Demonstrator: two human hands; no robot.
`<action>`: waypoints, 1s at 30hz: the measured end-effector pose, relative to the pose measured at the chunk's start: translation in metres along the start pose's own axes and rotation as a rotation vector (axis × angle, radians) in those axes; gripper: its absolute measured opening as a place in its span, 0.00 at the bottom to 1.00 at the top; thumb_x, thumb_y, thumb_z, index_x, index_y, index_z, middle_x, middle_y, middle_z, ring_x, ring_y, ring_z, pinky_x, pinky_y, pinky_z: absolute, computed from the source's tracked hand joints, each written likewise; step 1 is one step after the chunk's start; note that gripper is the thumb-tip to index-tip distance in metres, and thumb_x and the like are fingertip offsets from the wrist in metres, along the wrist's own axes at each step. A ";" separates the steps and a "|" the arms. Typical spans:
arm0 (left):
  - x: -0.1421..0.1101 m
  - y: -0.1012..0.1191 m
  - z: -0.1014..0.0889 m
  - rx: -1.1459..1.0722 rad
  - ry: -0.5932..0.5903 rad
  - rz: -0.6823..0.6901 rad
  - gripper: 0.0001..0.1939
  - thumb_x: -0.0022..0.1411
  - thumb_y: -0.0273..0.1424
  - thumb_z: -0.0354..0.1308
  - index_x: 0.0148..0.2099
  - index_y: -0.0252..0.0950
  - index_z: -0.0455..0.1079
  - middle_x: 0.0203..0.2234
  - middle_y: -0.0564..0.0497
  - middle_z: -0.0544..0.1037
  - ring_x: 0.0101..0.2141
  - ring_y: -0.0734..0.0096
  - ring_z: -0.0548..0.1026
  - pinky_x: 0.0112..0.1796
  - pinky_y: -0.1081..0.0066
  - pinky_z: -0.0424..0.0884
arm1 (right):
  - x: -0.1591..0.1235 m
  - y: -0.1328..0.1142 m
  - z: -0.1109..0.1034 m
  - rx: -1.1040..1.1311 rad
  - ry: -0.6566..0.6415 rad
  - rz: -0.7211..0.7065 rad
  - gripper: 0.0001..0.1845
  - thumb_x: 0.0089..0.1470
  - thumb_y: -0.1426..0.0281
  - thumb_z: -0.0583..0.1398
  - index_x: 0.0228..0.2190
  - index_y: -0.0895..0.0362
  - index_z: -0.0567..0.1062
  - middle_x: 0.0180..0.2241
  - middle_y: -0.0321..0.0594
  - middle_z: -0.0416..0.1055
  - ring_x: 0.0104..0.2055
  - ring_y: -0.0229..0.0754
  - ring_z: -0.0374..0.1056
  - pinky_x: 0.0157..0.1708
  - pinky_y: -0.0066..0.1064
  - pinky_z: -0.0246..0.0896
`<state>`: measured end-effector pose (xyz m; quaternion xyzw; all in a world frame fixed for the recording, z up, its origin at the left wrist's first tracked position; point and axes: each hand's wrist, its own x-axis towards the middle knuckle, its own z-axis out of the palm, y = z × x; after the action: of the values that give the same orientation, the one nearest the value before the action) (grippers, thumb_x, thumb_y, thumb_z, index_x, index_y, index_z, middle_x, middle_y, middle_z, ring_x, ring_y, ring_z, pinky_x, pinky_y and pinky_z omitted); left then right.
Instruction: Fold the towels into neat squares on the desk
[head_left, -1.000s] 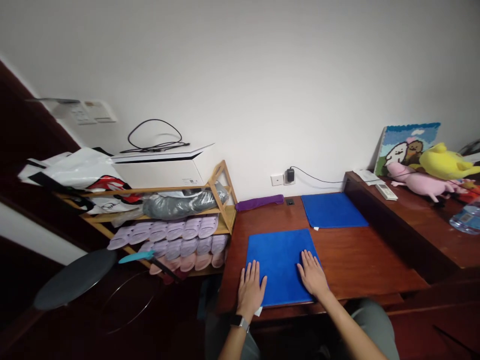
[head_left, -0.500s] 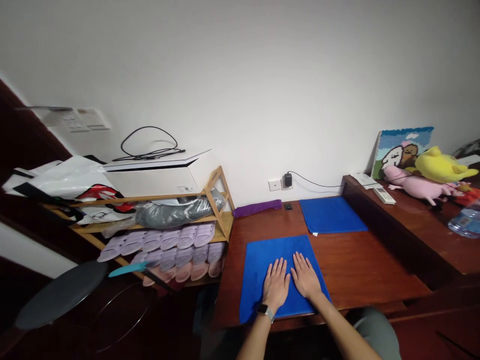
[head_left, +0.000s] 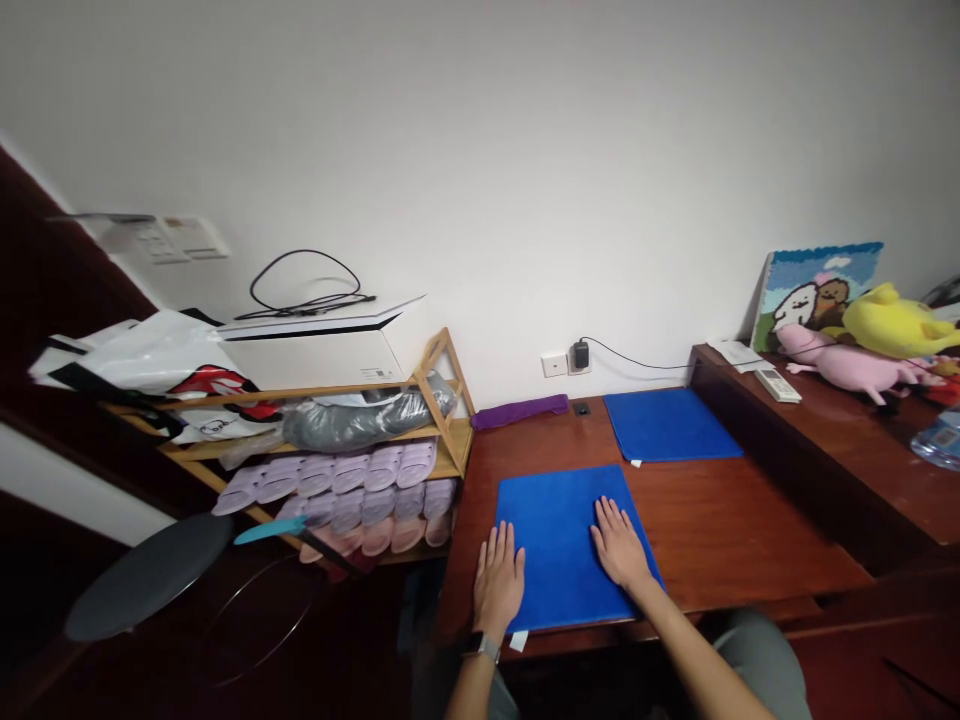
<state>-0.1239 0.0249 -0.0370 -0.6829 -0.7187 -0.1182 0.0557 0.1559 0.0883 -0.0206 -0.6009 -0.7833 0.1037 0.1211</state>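
Observation:
A blue cloth point(head_left: 564, 530) lies flat near the front edge of a dark wooden table point(head_left: 720, 530). My left hand point(head_left: 499, 583) lies flat and open on the cloth's left edge, fingers stretched out. My right hand point(head_left: 619, 545) rests flat and open on its right part. Neither hand holds anything. A second blue cloth point(head_left: 670, 424) lies further back on the table, apart from my hands.
A rolled purple cloth point(head_left: 520, 410) lies by the wall under a socket with a charger point(head_left: 580, 354). A wooden rack point(head_left: 442, 400) with slippers stands left. A raised shelf point(head_left: 847, 440) at right carries plush toys, a remote and a bottle. A round stool point(head_left: 146, 575) is lower left.
My hands, side by side at the cloth's middle half a second ago, have slid apart, the left hand out to the left edge. One second ago they were spread much as now.

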 end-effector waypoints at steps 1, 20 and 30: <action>0.000 0.000 0.001 0.000 0.008 0.003 0.30 0.77 0.40 0.37 0.76 0.39 0.49 0.72 0.46 0.59 0.71 0.56 0.56 0.68 0.49 0.57 | -0.001 0.004 0.002 -0.001 0.017 0.011 0.37 0.71 0.56 0.38 0.72 0.62 0.54 0.74 0.45 0.46 0.76 0.47 0.40 0.74 0.45 0.35; 0.012 0.014 -0.009 -0.048 0.074 0.133 0.31 0.77 0.36 0.38 0.77 0.38 0.45 0.72 0.45 0.58 0.71 0.60 0.56 0.69 0.52 0.57 | -0.008 0.014 0.002 0.024 0.005 0.018 0.37 0.71 0.55 0.40 0.72 0.62 0.52 0.74 0.45 0.44 0.76 0.47 0.38 0.74 0.46 0.34; 0.094 0.091 0.004 -0.125 -0.122 0.373 0.31 0.77 0.43 0.37 0.76 0.39 0.49 0.72 0.44 0.59 0.71 0.60 0.55 0.69 0.51 0.56 | -0.007 0.013 -0.004 0.048 0.018 0.010 0.37 0.71 0.54 0.39 0.72 0.61 0.53 0.74 0.44 0.46 0.76 0.47 0.40 0.74 0.46 0.36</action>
<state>-0.0393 0.1201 -0.0093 -0.8122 -0.5732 -0.1084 -0.0096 0.1706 0.0850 -0.0214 -0.6028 -0.7763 0.1176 0.1420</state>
